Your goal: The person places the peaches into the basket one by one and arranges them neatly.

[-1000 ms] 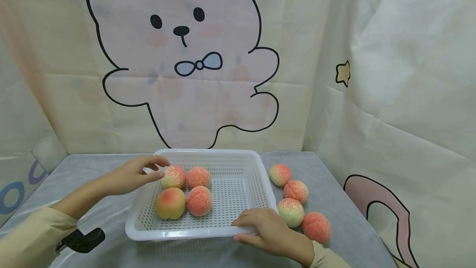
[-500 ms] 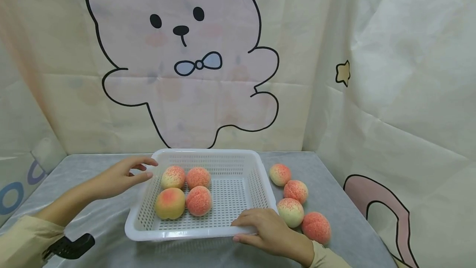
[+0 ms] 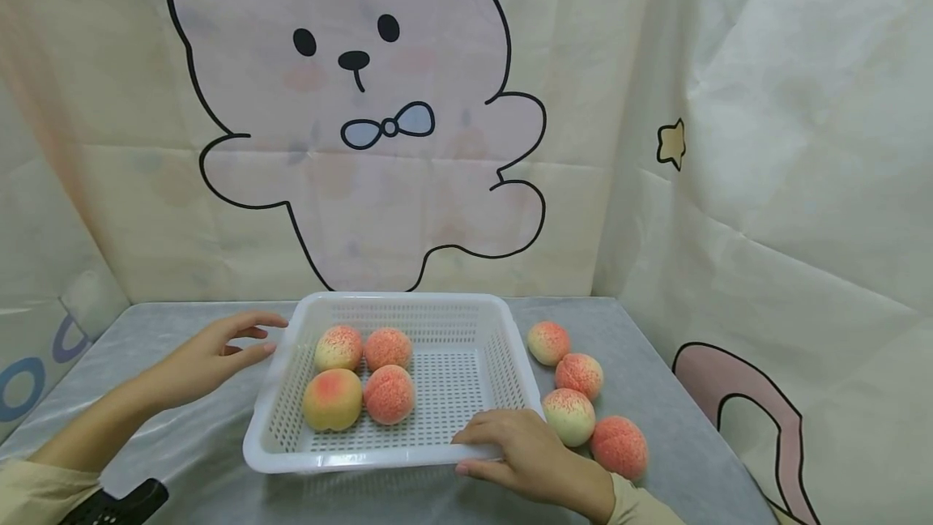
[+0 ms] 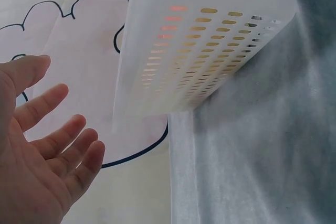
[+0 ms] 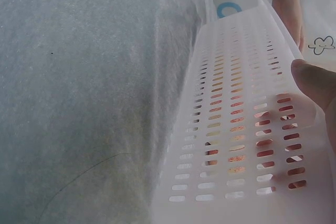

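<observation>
- Head view: your right hand [image 3: 532, 460] grips the near rim of the white perforated basket [image 3: 466, 310] by its right corner; your left hand [image 3: 211, 351] hangs spread and empty just off the left wall. Four peaches [image 3: 333, 399] sit loose in the basket's left half, four more peaches [image 3: 579, 375] near the table's [image 3: 641, 347] right edge. A one-corner lift would likely tilt the basket and roll the fruit.
- Left wrist view: fingers [image 4: 50, 140] straight, apart from the basket wall [image 4: 210, 51]. With no support on this side, the basket could swing.
- Right wrist view: thumb [image 5: 315, 82] over the rim [image 5: 273, 19]; the other fingers show dimly behind the holes. A thin rim may flex or slip.
</observation>
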`<state>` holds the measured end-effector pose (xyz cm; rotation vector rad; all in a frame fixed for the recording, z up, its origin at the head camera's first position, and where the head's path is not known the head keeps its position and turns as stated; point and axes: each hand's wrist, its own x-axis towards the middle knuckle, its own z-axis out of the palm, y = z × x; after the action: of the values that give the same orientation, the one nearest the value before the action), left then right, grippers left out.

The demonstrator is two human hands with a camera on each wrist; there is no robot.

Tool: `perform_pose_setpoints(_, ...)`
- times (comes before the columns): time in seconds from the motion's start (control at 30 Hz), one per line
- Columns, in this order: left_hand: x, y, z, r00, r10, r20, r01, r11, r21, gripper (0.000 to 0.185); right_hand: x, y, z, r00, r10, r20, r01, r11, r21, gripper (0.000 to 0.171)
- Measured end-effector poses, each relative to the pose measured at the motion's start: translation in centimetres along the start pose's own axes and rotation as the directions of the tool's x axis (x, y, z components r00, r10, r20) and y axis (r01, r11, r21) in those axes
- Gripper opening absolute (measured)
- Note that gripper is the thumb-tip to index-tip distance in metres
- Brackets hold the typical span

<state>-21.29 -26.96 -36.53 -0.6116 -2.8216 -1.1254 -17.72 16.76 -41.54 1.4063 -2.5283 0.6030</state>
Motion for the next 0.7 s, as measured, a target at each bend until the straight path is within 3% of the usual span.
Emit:
perform_pose_setpoints(0.17,-0.6,0.1,0.2,1.000,0.013,-0.029,-0.013,1.000,0.016,0.039,0.0,0.0,0.0,1.000,-0.015,-0.011,0.015,1.000,-0.009,0.018)
perform_pose_setpoints(0.33,-1.3,0.7,0.9,0.992,0.108,-0.063,-0.106,0.994,0.039,0.034,0.0,-0.1,-0.1,1.000,-0.013,-0.012,0.013,1.000,-0.007,0.018)
perform_pose_setpoints(0.4,-1.4,1.1,1.2,0.989,0.132,-0.059,-0.130,0.991,0.044,0.032,0.0,-0.1,-0.1,1.000,-0.010,-0.010,0.010,1.000,-0.006,0.018)
perform_pose_setpoints(0.53,-1.6,2.0,1.9,0.994,0.105,-0.017,-0.104,0.994,0.038,0.032,0.0,-0.2,-0.2,1.000,-0.008,-0.010,0.008,1.000,-0.007,0.017)
perform_pose_setpoints(0.7,-2.0,2.9,2.8,0.988,0.151,0.036,-0.151,0.988,-0.016,0.031,0.0,-0.2,-0.2,1.000,-0.008,-0.006,0.008,1.000,0.000,0.017)
